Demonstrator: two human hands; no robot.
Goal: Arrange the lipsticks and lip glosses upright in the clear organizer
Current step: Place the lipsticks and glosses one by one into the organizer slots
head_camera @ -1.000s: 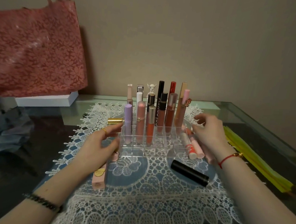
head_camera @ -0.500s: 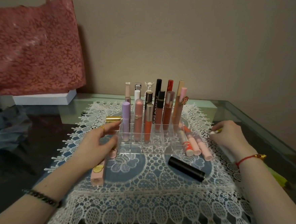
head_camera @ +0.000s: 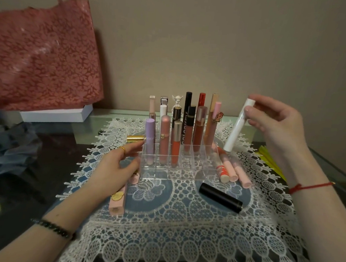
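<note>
The clear organizer [head_camera: 187, 172] stands on the lace mat with several lipsticks and glosses upright in its back and left cells. My right hand [head_camera: 279, 126] pinches a white tube [head_camera: 237, 127] by its upper part, raised and tilted above the organizer's right side. My left hand [head_camera: 114, 167] rests against the organizer's left wall, fingers loosely bent. Three pink and orange tubes [head_camera: 228, 169] lie flat right of the organizer. A black lipstick [head_camera: 220, 197] lies in front. A pink tube [head_camera: 119, 200] lies under my left hand, and a gold tube [head_camera: 135, 138] lies behind it.
A white lace mat [head_camera: 180, 244] covers the glass table. A red lace bag [head_camera: 42, 56] on a white box [head_camera: 56, 113] stands at the back left beside blue fabric [head_camera: 5, 145]. Yellow strips [head_camera: 272, 164] lie at the right edge. A wall rises close behind.
My right hand took the white tube from the table at the right and lifted it up toward the organizer. My left hand stayed at the organizer's left wall.
</note>
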